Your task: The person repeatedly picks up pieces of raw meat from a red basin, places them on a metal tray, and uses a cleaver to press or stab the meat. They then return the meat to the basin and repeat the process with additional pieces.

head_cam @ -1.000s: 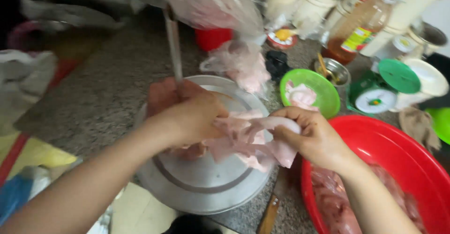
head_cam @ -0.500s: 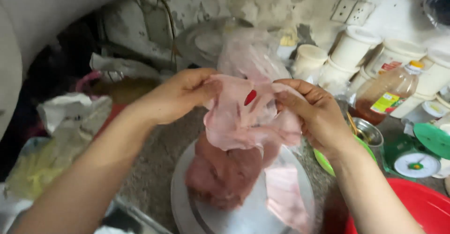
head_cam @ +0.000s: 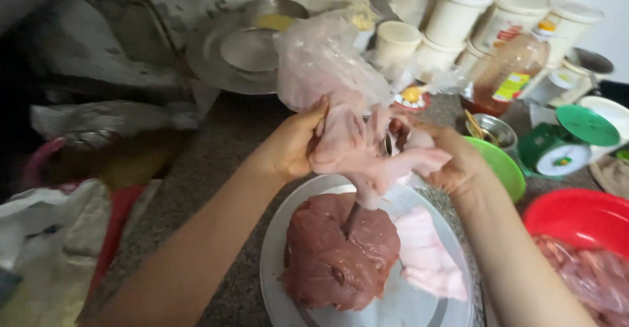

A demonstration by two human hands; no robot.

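Both of my hands hold a pale pink piece of raw meat (head_cam: 357, 147) up above a round steel plate (head_cam: 288, 235). My left hand (head_cam: 291, 147) grips its left side and my right hand (head_cam: 452, 163) grips its right side. A thin strand of the meat hangs down toward the plate. On the plate lie a large dark red slab of raw meat (head_cam: 337, 251) and a paler pink piece (head_cam: 426, 255) to its right. A clear plastic bag (head_cam: 321, 61) stands just behind my hands.
A red basin (head_cam: 576, 219) with raw meat sits at the right. Nearby are a green bowl (head_cam: 504, 166), a green kitchen scale (head_cam: 563, 147), a bottle of brown liquid (head_cam: 508, 75), white jars (head_cam: 458, 16) and stacked steel plates (head_cam: 239, 52). Plastic bags (head_cam: 59, 235) lie at the left on the stone counter.
My hands lifted the pale meat off the plate and now hold it higher, more bunched together. The view has tilted up, showing the wall, jars and dark slab.
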